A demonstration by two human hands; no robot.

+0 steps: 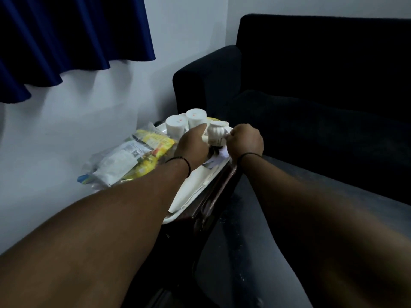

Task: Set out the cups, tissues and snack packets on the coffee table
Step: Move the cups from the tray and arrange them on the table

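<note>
A small white ribbed cup point(216, 132) stands at the far end of a white tray point(195, 185), and both hands meet on it. The left hand point(193, 145) is curled around the cup's left side with the thumb laid along its wall, so it has hold of the cup. The right hand point(244, 141) is bunched into a fist at the cup's right side, its fingers pinching something at the cup's edge; what exactly they pinch is too small to tell. Each wrist wears a thin dark band.

Just behind the ribbed cup, 2 taller white paper cups point(185, 122) stand upside down, touching each other, their flat bases up with a faint orange mark on each. A strip of yellow shows behind them. Under the hands some white paper point(219, 157) lies crumpled on the tray, and the near part of the tray holds flat white sheets.

To the left of the tray a heap of snack packets point(133, 156) lies flat, yellow and white wrappers overlapping, some in clear plastic. The tray rests on a dark wooden table point(213, 196) set in the corner, beside a dark sofa point(311, 90). A blue curtain point(66, 41) hangs on the wall above.
</note>
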